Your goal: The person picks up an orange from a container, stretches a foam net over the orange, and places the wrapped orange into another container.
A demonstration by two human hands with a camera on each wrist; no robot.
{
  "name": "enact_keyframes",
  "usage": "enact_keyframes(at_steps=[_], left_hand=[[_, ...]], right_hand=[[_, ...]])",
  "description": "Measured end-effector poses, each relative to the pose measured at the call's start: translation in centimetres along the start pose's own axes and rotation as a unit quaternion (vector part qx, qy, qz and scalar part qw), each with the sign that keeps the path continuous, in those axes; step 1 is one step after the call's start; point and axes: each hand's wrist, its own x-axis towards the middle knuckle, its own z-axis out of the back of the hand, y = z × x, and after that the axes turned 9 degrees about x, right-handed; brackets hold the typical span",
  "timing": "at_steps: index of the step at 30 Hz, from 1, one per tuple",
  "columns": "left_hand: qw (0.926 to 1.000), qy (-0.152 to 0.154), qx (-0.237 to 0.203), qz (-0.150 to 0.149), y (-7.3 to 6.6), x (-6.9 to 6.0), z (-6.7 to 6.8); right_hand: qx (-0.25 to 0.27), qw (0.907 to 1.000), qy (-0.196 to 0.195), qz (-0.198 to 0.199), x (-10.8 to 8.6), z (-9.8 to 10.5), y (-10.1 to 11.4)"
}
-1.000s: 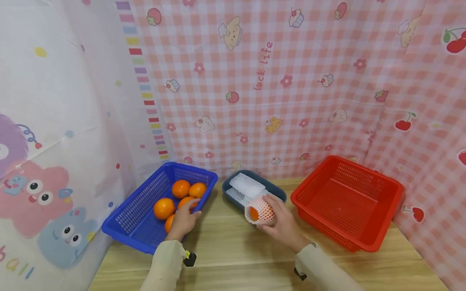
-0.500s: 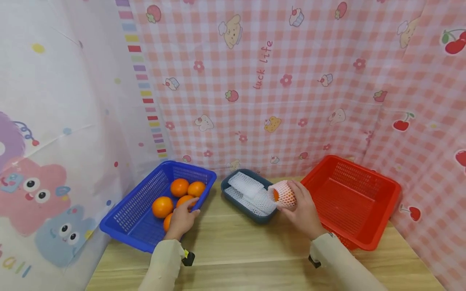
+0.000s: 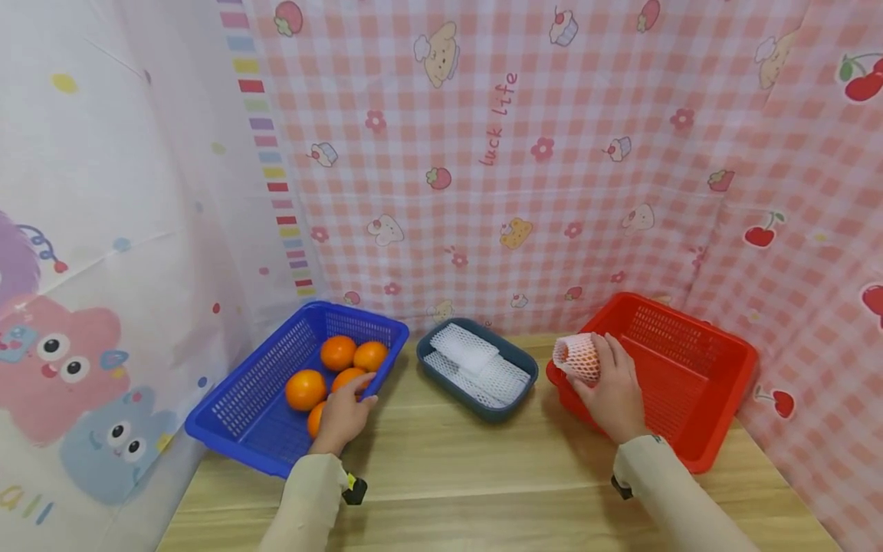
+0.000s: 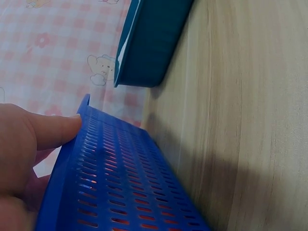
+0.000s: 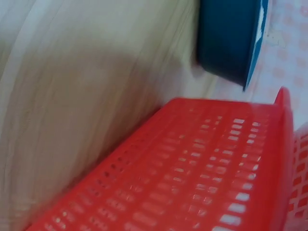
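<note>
My right hand (image 3: 614, 391) holds an orange in a white foam net (image 3: 579, 357), fingers and thumb around it. It hangs above the near left corner of the red basket (image 3: 662, 441). The right wrist view shows that basket's slotted wall (image 5: 192, 163), but not the hand. My left hand (image 3: 343, 414) lies over the right rim of the blue basket (image 3: 241, 452), its fingers reaching inside beside the oranges (image 3: 348, 378). In the left wrist view the thumb (image 4: 57, 130) touches the basket's rim; the fingers are partly hidden behind the wall.
Between the baskets stands a dark teal tray (image 3: 491, 414) with several white foam nets (image 3: 469, 353) in it. Other oranges (image 3: 306, 389) sit in the blue basket. Everything rests on a wooden table (image 3: 476, 475) against a checked pink cloth (image 3: 414, 192).
My right hand has carried the netted orange rightward, from in front of the teal tray to over the red basket's edge. The left hand has stayed at the blue basket.
</note>
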Motion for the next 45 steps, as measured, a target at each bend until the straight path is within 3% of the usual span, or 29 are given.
enact_keyframes(at_steps=[7, 12, 18, 23, 27, 40, 43, 45], left_hand=[[0.9998, -0.008, 0.015, -0.008, 0.1, 0.1, 0.0], [0.9999, -0.006, 0.015, -0.005, 0.2, 0.3, -0.1], [1.0, -0.008, 0.004, -0.003, 0.3, 0.3, -0.1], [0.9999, -0.012, 0.0, -0.006, 0.2, 0.2, -0.2], [1.0, 0.0, -0.003, 0.0, 0.1, 0.2, -0.2], [1.0, -0.001, -0.002, 0.005, 0.0, 0.1, 0.0], [0.9999, 0.006, -0.002, 0.008, 0.0, 0.1, 0.1], [0.9999, 0.008, -0.001, 0.009, 0.1, 0.2, 0.0]], right_hand=[[-0.033, 0.9986, 0.003, -0.041, 0.0, -0.1, -1.3], [-0.048, 0.99, 0.057, -0.119, 0.2, 0.3, -1.5], [-0.049, 0.9615, 0.169, -0.211, 0.8, 1.1, -2.1], [-0.041, 0.9343, 0.257, -0.243, 1.4, 1.4, -3.3], [-0.028, 0.92, 0.296, -0.256, 1.9, 1.4, -4.1], [0.013, 0.8967, 0.33, -0.294, 2.1, 1.1, -4.5], [0.022, 0.8969, 0.326, -0.298, 2.2, 1.2, -4.2], [0.022, 0.905, 0.31, -0.29, 2.2, 1.4, -3.8]])
